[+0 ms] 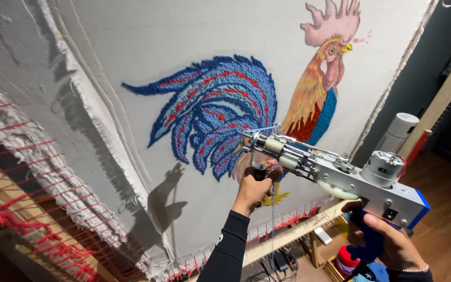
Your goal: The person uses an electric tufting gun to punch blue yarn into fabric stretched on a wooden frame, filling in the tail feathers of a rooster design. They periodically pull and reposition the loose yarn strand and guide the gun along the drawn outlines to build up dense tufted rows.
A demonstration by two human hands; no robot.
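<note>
Tufting gun (pixel 335 175) in both hands' grip

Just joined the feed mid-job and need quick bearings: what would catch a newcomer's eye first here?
The colourful tufted rooster, blue tail and pink comb, fills the middle of the grey stretched cloth. In front of it, the silver-and-blue tufting gun points at the tail; the right hand grips its blue handle, the left hand its front grip. Red yarn lacing runs along the wooden frame at lower left.
</note>
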